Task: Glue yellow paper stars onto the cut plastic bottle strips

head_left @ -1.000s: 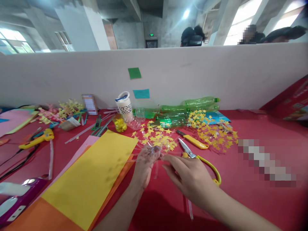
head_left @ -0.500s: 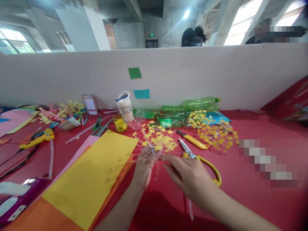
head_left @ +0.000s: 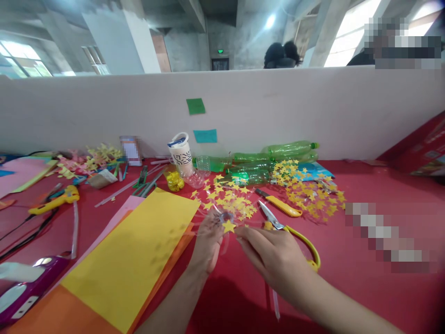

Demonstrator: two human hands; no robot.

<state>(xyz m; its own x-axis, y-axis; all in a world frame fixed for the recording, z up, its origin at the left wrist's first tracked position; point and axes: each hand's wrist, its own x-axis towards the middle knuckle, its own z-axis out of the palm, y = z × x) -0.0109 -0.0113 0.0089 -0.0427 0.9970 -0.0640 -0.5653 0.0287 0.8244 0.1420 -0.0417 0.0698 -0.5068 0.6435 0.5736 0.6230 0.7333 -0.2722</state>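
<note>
1. Strip of clear plastic [head_left: 276, 304] is lying on the red table [head_left: 236, 297], on the near side of the scissors [head_left: 277, 223].
2. The right hand [head_left: 269, 246] is reaching in from the lower right, back upward, partly covering the scissors. Its thumb and forefinger are bunching close together; whether they are pinching the star or a thin clear strand cannot be told.
3. One yellow star [head_left: 229, 226] is facing the camera left of the scissors, between the hands. A second ago it was not showing there; half a second ago it was sitting a little farther off, and now it is resting nearer, by the right fingertips. Judging by that, this single star is being handled at the mouth of the plastic piece and is not looking settled.
4. The left hand [head_left: 207, 243] is slanting up from the lower left, left of the scissors, its fingers curling round the clear plastic piece [head_left: 227, 216]. That grip is hardly shifting, so it is seemingly doing the steadying.
5. More stars [head_left: 230, 200] are fanning out left of the scissors' tips, while a yellow knife [head_left: 283, 205] is lying just beyond the scissors.
6. Green bottles [head_left: 288, 149] are lying farther beyond the scissors.
</note>
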